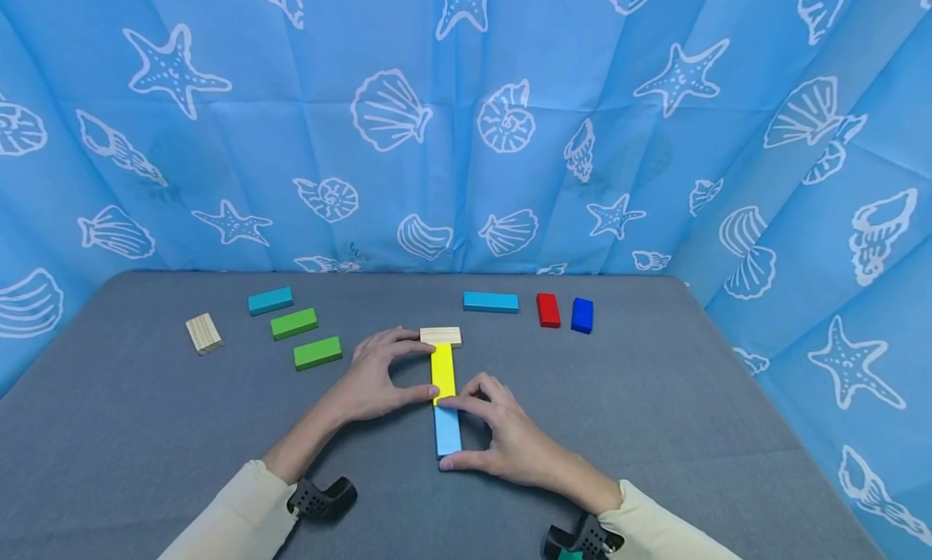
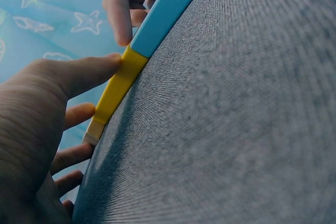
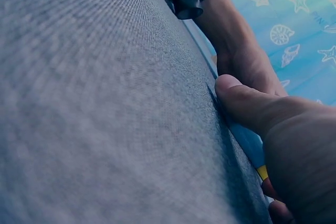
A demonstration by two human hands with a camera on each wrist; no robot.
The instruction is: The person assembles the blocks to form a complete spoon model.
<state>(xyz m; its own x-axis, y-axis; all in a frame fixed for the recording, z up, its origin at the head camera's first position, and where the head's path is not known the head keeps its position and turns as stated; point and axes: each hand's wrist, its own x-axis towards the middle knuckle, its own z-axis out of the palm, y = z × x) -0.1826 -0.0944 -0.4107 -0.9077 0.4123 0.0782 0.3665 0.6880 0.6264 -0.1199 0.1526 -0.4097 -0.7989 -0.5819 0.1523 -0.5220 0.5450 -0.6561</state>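
A yellow block (image 1: 442,370) lies in line with a light blue block (image 1: 447,434), end to end on the grey cloth. At the far end, a plain wooden block (image 1: 440,334) lies crosswise against the yellow one, forming a T. My left hand (image 1: 377,378) pinches the yellow block lengthwise, thumb near its near end and index finger at its far end. With thumb and index finger, my right hand (image 1: 510,434) spans the light blue block and holds it by its ends. In the right wrist view, the hand partly hides the blue block (image 3: 248,142).
Loose to the left lie a wooden block (image 1: 204,333), a teal block (image 1: 270,301) and two green blocks (image 1: 294,324). At the back right are another blue block (image 1: 491,303), a red block (image 1: 548,310) and a dark blue block (image 1: 582,316). A shell-patterned curtain (image 1: 466,180) hangs behind.
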